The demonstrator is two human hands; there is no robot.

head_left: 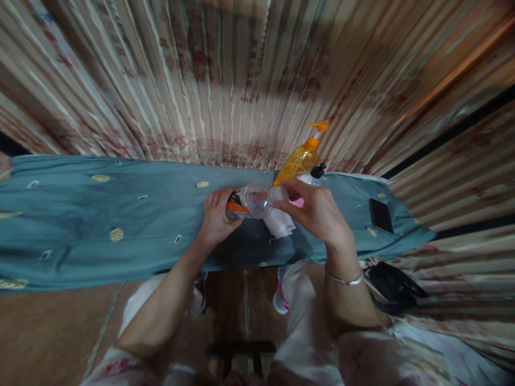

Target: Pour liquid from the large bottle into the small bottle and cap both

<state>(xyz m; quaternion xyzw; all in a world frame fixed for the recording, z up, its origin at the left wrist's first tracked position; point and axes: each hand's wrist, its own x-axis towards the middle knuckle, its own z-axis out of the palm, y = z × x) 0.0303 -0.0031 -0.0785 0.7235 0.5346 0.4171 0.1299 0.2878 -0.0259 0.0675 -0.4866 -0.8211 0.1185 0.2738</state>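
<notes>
A clear plastic bottle (257, 201) with an orange and black label is held tilted on its side above the table. My left hand (217, 217) is wrapped round its labelled body. At the neck, my right hand (316, 209) pinches the white cap (278, 196) between thumb and fingers; whether the cap is still on the threads I cannot tell. Below the bottle neck lies a white crumpled packet or cloth (280, 224). Behind my right hand stand a yellow pump bottle (296, 162) and a bottle with a black pump top (318, 171), partly hidden. Something pink (298, 202) shows beneath my fingers.
A blue-green patterned cloth (156, 214) covers the long narrow table. A black phone (380, 215) lies at its right end. Pleated curtains (225, 80) hang right behind. A black bag (392, 287) sits low at the right. A person's hand (5, 165) shows at the far left edge.
</notes>
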